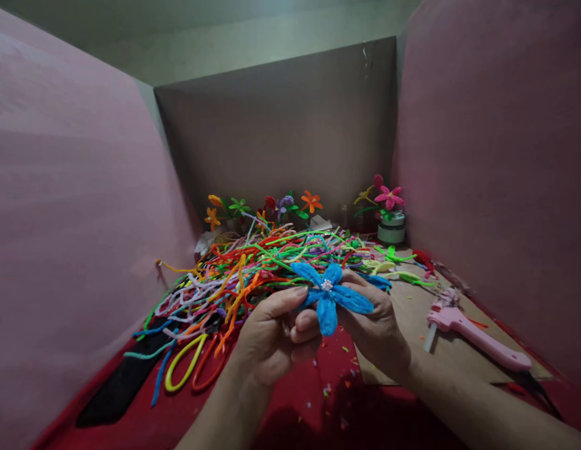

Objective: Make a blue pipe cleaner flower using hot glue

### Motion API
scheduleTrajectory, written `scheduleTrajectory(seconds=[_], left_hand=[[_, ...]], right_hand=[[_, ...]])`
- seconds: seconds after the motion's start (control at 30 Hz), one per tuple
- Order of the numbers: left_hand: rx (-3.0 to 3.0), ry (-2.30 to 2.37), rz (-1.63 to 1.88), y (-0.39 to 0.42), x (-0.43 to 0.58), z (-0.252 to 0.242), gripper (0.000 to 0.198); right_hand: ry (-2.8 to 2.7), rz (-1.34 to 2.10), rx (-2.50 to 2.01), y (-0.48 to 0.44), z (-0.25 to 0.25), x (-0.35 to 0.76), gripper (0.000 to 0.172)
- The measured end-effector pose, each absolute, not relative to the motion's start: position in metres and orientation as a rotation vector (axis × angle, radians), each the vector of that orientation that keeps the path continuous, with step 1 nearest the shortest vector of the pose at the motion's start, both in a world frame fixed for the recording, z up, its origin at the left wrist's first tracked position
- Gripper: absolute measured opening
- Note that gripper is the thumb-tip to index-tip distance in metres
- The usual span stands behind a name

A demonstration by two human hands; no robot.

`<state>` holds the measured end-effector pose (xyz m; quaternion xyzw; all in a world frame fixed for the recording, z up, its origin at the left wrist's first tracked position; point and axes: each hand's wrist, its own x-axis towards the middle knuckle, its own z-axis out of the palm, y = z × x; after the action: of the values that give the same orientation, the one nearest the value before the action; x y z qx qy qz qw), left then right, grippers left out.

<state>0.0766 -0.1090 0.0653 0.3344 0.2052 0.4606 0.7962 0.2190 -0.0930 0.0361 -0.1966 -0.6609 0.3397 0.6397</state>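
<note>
A blue pipe-cleaner flower (328,306) with a white beaded centre is held up in front of me, its petals spread and facing me. My left hand (276,328) pinches one of its left petals between thumb and fingers. From behind the right side, my right hand (377,325) grips the flower, its fingers partly hidden by the petals. Just beyond both hands lies a large tangled heap of coloured pipe cleaners (234,265).
A pink hot glue gun (478,340) rests on a brown board (393,359) at right. Yellow and red scissor handles (185,369) and a black strip (117,387) lie at left. Finished flowers (312,201) and a pot (391,228) stand at the back. Pink walls flank both sides.
</note>
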Motion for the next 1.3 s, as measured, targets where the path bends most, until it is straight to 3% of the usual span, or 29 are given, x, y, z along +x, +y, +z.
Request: scheduleTrajectory(seconds=[0.1,0.37,0.53,0.87,0.97,1.07,1.3], left_hand=[[0.756,0.362,0.974,-0.105,0.075,0.058,0.015],[1.146,0.663,1.163,-0.093,0.061,0.078,0.038],[1.007,0.679,1.126,-0.091,0.066,0.082,0.021],[1.008,0.633,1.044,-0.084,0.063,0.070,0.020],[1.031,0.679,1.150,-0.083,0.064,0.066,0.028],[1.153,0.813,1.266,-0.083,0.067,0.060,0.023],[1.681,1.107,1.333,-0.099,0.093,0.041,0.029]], right_hand=[[-1.494,0.796,-0.448,-0.093,0.036,0.220,0.020],[-1.553,0.766,-0.430,-0.092,0.034,0.223,0.015],[-1.584,0.803,-0.430,-0.095,0.033,0.221,0.012],[-1.575,0.788,-0.410,-0.097,0.036,0.221,0.014],[-1.442,0.923,-0.423,-0.094,0.035,0.219,0.014],[-1.196,1.169,-0.449,-0.088,0.035,0.217,0.002],[-0.891,1.433,-0.498,-0.080,0.040,0.216,0.009]])
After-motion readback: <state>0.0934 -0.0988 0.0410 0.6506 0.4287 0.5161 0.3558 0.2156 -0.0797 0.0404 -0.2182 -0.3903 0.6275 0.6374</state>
